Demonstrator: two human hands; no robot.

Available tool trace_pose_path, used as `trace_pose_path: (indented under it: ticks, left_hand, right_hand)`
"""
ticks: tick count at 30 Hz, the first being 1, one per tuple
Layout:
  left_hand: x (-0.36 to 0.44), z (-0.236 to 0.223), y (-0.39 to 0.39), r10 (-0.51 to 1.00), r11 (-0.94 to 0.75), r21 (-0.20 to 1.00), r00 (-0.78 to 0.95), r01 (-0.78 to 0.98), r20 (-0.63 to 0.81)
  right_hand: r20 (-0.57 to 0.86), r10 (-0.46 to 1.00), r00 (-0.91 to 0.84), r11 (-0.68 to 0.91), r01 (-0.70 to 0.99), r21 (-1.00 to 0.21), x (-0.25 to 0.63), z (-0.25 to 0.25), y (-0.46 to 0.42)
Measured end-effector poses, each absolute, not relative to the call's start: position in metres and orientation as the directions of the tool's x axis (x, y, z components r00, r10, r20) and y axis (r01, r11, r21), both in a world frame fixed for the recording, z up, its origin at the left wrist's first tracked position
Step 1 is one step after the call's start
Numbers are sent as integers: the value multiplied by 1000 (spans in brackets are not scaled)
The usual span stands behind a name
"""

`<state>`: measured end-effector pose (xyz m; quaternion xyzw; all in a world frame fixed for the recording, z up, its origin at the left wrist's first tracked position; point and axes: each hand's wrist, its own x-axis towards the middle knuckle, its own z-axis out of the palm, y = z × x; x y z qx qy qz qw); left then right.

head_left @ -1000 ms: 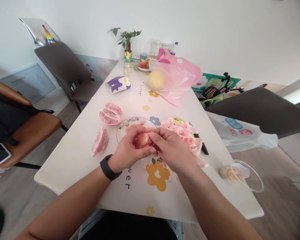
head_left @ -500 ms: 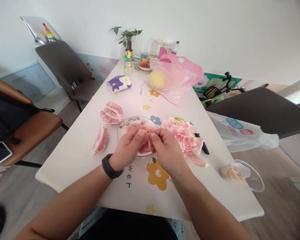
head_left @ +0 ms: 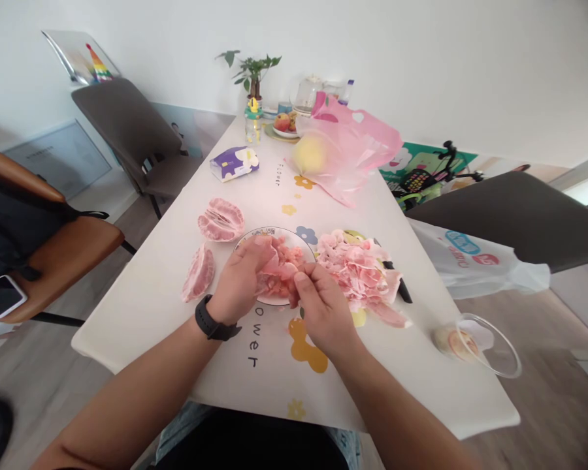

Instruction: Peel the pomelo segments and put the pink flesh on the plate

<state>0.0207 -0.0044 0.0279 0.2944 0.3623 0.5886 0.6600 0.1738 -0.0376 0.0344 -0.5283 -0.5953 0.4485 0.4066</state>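
My left hand [head_left: 236, 279], with a black band on the wrist, grips a pink pomelo segment [head_left: 276, 264] above the plate. My right hand [head_left: 324, 305] pinches the segment's right end between thumb and curled fingers. Underneath is a white plate [head_left: 308, 250] with a dark rim line and small cartoon figures, bearing loose pink pomelo flesh [head_left: 294, 250]. Left of the plate lie a larger pomelo piece [head_left: 221, 220] and a smaller pomelo wedge [head_left: 198, 273]. To its right spreads a heap of pale pink membrane peelings [head_left: 360, 271]. My fingers partly cover the segment and plate.
A black handle [head_left: 404, 287] sticks out beside the peelings. Farther back are a tissue pack [head_left: 234, 163], a pink plastic bag [head_left: 353, 147] around a yellow round fruit [head_left: 310, 155], and a jar [head_left: 253, 127]. A clear plastic tub [head_left: 490, 346] is near the right edge.
My hands have moved apart: the left has shifted left, the right slightly down. More of the pink segment shows between them.
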Motion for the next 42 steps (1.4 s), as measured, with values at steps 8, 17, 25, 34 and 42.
trace_pose_path:
  ticks: [8,17,25,34,42]
  left_hand:
    - [23,16,-9,992,122,846,97,-519,-84]
    - [20,21,-9,984,171,827,127,-536,-121]
    - [23,18,-8,984,173,832,53,-527,-171]
    - [25,17,-6,969,244,756,129,-607,-210]
    - [27,21,-8,972,229,761,95,-607,-217]
  right_hand:
    - [-205,961,-185,-128,362,-923,169,47,-16]
    - [-189,953,-237,-138,219,-966,166,42,-16]
    - [115,980,-159,165,352,-921,160,38,-22]
    - [343,879,-332,472,503,-724,163,30,-26]
    - [537,631,-560,757,595,-270,164,13,-27]
